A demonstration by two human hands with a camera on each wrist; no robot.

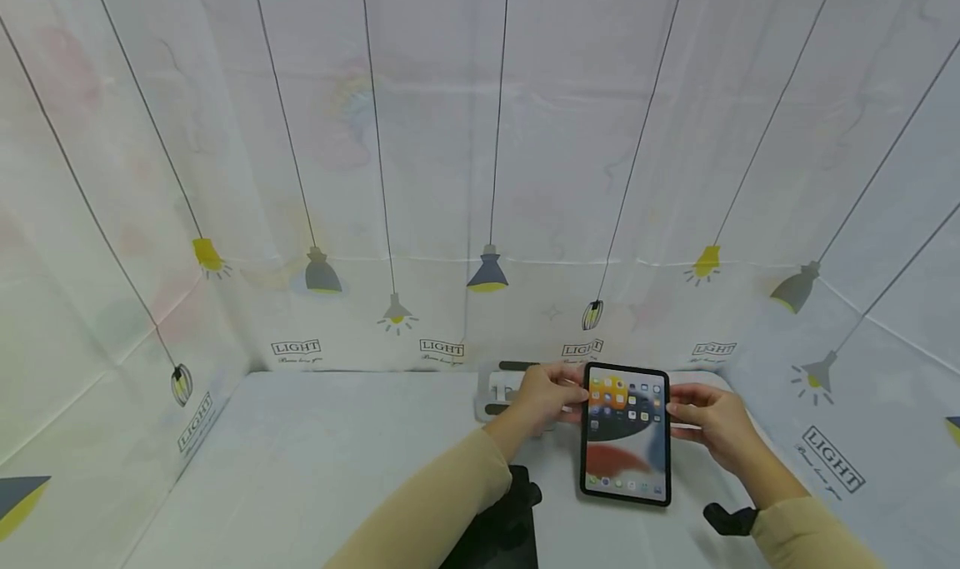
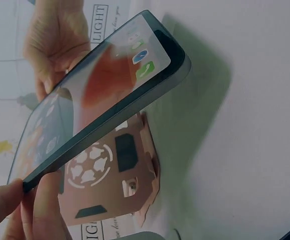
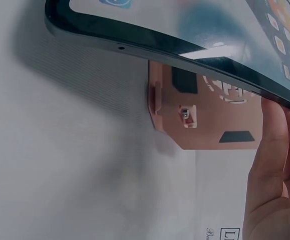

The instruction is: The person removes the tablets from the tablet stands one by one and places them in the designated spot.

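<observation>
Both hands hold a black-framed tablet (image 1: pixel 626 469), screen lit with app icons, tilted above the white table. My left hand (image 1: pixel 546 398) pinches its upper left edge between thumb and fingers. On the opposite edge, my right hand (image 1: pixel 712 423) grips with thumb and fingers. Behind the tablet, a copper-coloured metal stand (image 2: pixel 109 192) with dark pads and a round cut-out shows in the left wrist view. The same stand (image 3: pixel 212 132) appears in the right wrist view, partly covered by the tablet. Whether tablet and stand touch, I cannot tell.
A grey stand-like object (image 1: pixel 483 392) with dark pads lies at the back of the table (image 1: pixel 337 452), left of the tablet. Under the left forearm is a black flat object (image 1: pixel 517 527), partly hidden. A lamp-patterned curtain (image 1: pixel 420 177) encloses the table's back and sides.
</observation>
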